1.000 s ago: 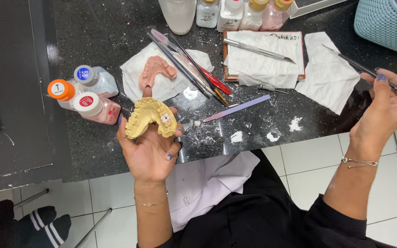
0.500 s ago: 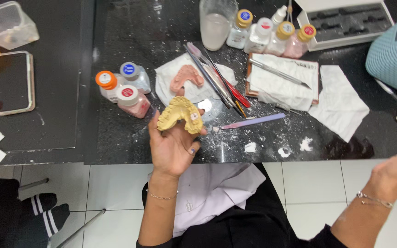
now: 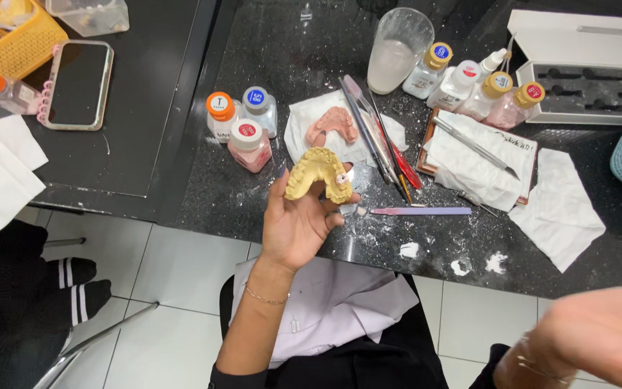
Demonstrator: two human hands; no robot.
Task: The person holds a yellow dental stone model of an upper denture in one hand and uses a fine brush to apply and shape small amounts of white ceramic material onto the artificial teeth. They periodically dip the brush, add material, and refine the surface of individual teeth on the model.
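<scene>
My left hand point(image 3: 298, 225) is raised palm-up in front of the black speckled counter point(image 3: 311, 57) and grips a yellow horseshoe-shaped dental cast point(image 3: 317, 173) with a small white piece on its right arm. My right hand point(image 3: 599, 338) is blurred at the lower right, off the counter; whether it holds anything does not show. A pink denture base point(image 3: 331, 124) lies on a white tissue point(image 3: 298, 122) just behind the cast. Several thin hand instruments point(image 3: 376, 140) lie beside it, and a lilac-handled tool point(image 3: 420, 211) rests near my left fingers.
Three small powder jars point(image 3: 242, 122) stand left of the cast. A clear cup point(image 3: 397, 50), several bottles point(image 3: 484, 83) and an open white case point(image 3: 584, 79) sit at the back. Tissues point(image 3: 557, 209) lie right. A phone point(image 3: 78, 83) and yellow basket point(image 3: 16, 36) are far left.
The view has shifted, so the counter items sit further right and lower. My right hand has dropped from the counter's right end to the lower right corner. The left hand still holds the cast.
</scene>
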